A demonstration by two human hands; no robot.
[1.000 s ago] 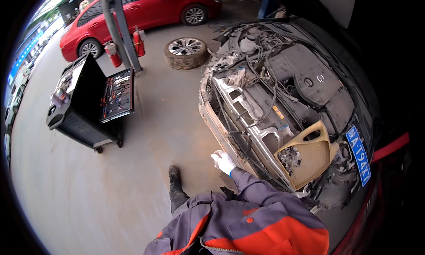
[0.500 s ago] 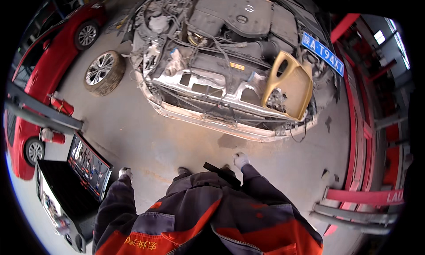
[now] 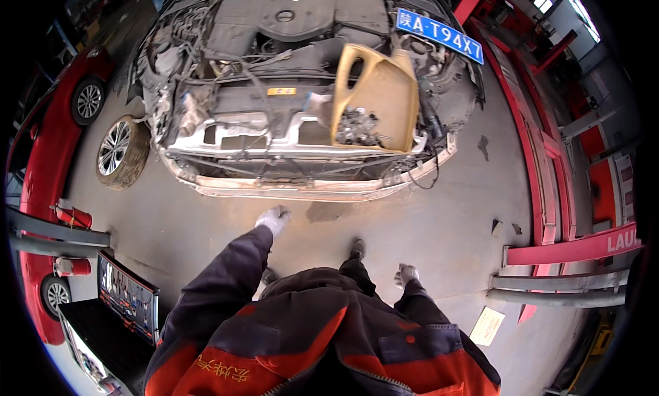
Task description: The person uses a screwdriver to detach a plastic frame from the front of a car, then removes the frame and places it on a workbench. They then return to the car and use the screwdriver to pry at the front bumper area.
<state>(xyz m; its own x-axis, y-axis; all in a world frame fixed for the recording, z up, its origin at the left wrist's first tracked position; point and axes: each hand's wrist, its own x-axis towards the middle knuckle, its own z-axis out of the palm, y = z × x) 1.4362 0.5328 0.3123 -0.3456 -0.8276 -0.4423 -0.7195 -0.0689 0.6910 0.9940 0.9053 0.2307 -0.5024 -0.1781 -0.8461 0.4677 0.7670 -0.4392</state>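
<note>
My left hand [image 3: 274,219], in a white work glove, hangs out in front of me at the end of a dark sleeve. Its fingers are curled in with nothing seen in them. Lower on the right, my right hand [image 3: 406,275], also gloved, hangs by my side; its fingers are loosely bent, a little apart, and hold nothing. Neither hand touches anything. Beyond them stands a car [image 3: 274,183] with its front stripped and engine bay bare. On its front frame rests a cut-open yellow-tan jug [image 3: 391,94] holding small metal fasteners [image 3: 358,126].
A loose wheel [image 3: 123,152] lies at the car's left, near a red car [image 3: 58,155]. An opened tool case [image 3: 127,293] is at lower left. Red lift posts [image 3: 542,162] and lift arms [image 3: 559,283] stand right. A yellowish card [image 3: 487,326] lies on the floor.
My left hand has swung forward and my right hand back. The stripped car has shifted left in view, and the card has come into sight. A foot has stepped forward.
</note>
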